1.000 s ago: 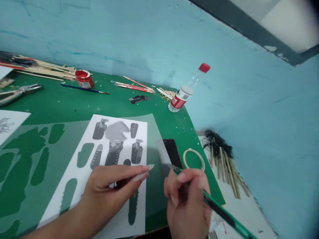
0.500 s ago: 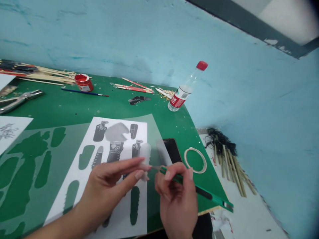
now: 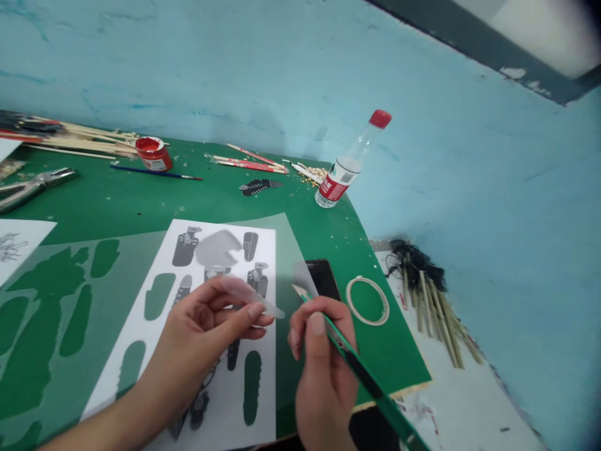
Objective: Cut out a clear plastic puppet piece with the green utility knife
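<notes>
The left hand [image 3: 211, 326] pinches a piece [image 3: 244, 292], thin and see-through, between thumb and fingers; its narrow end points toward the right hand. The right hand [image 3: 323, 369] is closed around a knife [image 3: 369, 383], thumb laid along the green handle. The knife's pointed tip sticks out ahead of the fingers on the side toward the left hand, near the piece but apart from it. The handle slants back past the right hand toward the near edge of view.

Below the left hand lies the paper [image 3: 270, 388], with dark printed shapes and green-showing openings. The film [image 3: 141, 250] spreads to both sides of it, with more openings off to the left of that hand; I cannot tell which of the two lies on top.

Just ahead of the right hand is a phone [image 3: 323, 282], and to its right a ring [image 3: 349, 300]. Farther ahead on the counter [image 3: 154, 207], beyond both hands, stand a red-capped bottle [image 3: 335, 181] and a red pot [image 3: 154, 155]. Dark cutouts [image 3: 260, 186] lie ahead between the hands, a brush [image 3: 157, 172] ahead of the left hand, and pliers [image 3: 35, 188] well to its left.
</notes>
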Action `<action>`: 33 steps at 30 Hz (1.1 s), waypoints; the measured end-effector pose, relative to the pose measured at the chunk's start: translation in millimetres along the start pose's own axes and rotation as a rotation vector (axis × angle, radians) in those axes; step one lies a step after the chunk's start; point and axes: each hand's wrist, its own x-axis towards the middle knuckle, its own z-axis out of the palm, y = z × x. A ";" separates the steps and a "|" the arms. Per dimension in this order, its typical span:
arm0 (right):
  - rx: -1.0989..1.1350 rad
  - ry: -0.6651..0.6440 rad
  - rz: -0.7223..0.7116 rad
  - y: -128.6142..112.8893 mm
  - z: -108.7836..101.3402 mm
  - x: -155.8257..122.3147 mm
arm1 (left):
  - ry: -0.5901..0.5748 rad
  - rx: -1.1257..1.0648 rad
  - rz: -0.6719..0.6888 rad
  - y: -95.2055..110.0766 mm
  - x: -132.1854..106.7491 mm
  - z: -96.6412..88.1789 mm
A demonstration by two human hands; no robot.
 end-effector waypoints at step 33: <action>0.133 -0.150 0.002 -3.7 -26.2 16.8 | -0.493 0.009 -0.232 6.8 -6.3 -8.5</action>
